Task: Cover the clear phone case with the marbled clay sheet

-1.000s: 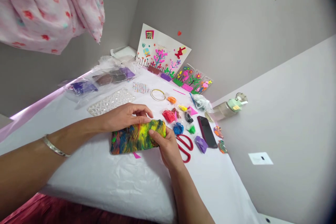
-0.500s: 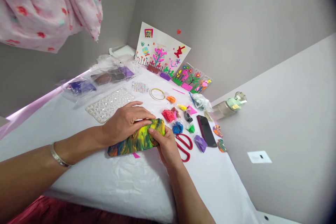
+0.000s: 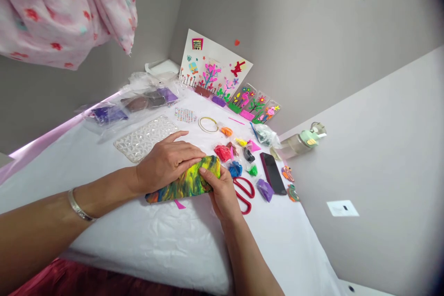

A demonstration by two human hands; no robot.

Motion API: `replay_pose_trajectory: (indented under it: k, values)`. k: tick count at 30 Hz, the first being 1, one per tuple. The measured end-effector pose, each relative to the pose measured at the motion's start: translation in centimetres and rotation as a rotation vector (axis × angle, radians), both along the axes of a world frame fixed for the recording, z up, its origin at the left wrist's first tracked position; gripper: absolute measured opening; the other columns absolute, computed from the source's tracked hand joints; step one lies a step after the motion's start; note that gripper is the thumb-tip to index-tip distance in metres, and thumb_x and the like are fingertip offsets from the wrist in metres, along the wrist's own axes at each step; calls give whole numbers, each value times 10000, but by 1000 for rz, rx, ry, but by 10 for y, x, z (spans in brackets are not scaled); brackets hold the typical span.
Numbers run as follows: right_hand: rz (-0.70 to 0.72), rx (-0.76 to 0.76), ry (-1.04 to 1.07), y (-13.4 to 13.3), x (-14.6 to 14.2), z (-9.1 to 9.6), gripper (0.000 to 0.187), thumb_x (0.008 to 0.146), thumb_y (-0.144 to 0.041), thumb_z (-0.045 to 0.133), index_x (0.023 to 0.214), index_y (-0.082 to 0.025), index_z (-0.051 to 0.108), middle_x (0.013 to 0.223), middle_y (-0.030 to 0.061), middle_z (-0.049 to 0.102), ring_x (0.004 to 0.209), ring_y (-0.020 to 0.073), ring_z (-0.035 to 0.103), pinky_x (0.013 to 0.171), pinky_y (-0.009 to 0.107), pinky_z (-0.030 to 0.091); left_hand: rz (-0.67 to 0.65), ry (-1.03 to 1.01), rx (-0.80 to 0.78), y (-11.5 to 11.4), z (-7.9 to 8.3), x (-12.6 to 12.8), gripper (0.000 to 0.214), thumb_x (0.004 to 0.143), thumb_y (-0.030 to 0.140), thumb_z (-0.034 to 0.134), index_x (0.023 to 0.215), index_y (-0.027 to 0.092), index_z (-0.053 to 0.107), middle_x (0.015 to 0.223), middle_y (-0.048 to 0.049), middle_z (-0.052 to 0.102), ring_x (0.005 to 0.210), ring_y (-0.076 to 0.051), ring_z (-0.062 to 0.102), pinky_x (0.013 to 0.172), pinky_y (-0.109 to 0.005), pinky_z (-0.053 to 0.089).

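A flat rectangular slab point(image 3: 189, 182) covered in marbled yellow, green, blue and orange clay is held tilted above the table. My right hand point(image 3: 222, 189) grips its right end, thumb pressed on the clay face and the other fingers underneath. Across its far edge rests my left hand point(image 3: 169, 159), with thumb and fingers together at the upper right part and the little finger raised. The slab's underside and part of its left half are hidden. Red-handled scissors point(image 3: 244, 194) lie just right of my right hand, their blades out of sight. A pink scrap point(image 3: 179, 204) shows below the slab.
Wrapped clay lumps, among them red point(image 3: 222, 152), blue point(image 3: 235, 169) and purple point(image 3: 265, 190), lie right of my hands. Beyond them are a phone point(image 3: 273, 173) and a bottle point(image 3: 294, 144). A textured clear sheet point(image 3: 147, 136), bangle point(image 3: 208, 125) and decorated board point(image 3: 215, 64) are farther back.
The slab has shifted slightly right and tilted a little, with its lower left corner higher. Both hands keep nearly the same places on it.
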State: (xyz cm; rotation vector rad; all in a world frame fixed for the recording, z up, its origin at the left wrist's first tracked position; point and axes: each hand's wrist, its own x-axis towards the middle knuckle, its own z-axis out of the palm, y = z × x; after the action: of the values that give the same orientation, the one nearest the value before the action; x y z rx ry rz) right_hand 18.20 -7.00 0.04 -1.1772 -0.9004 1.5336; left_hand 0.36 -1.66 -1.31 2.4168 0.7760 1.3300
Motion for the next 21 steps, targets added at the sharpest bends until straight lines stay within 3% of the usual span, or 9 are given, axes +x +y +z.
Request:
replay_pose_trajectory:
  k: [11,14,18,21]
  values:
    - [-24,10,3,3,4,0,228,718,-340,860,843,-198,732,756,2,724,672,178,662,695,304,545,29,162,180,3,4,-4,222,1031,176,530,1073,141,745,1019,-65,823,908,-201,757,1214,-491,316]
    - [-36,30,1,4,6,2,217,740,-345,849,864,-199,748,766,8,739,661,180,667,681,306,551,48,86,20,5,7,-5,262,1043,221,497,1080,155,748,1038,-59,819,945,-199,741,1212,-470,326]
    - [-34,46,-7,4,6,4,229,751,-347,845,916,-207,768,808,17,761,668,184,674,688,314,556,79,-10,-402,10,15,-10,355,1037,381,453,1087,201,755,1071,-48,810,1072,-247,686,1090,-438,451]
    - [-17,41,-6,2,6,3,221,749,-351,851,890,-203,767,782,9,749,663,177,662,680,302,541,14,51,-509,15,19,-13,426,1025,440,414,974,231,782,1010,-16,817,1028,-258,667,1130,-472,384]
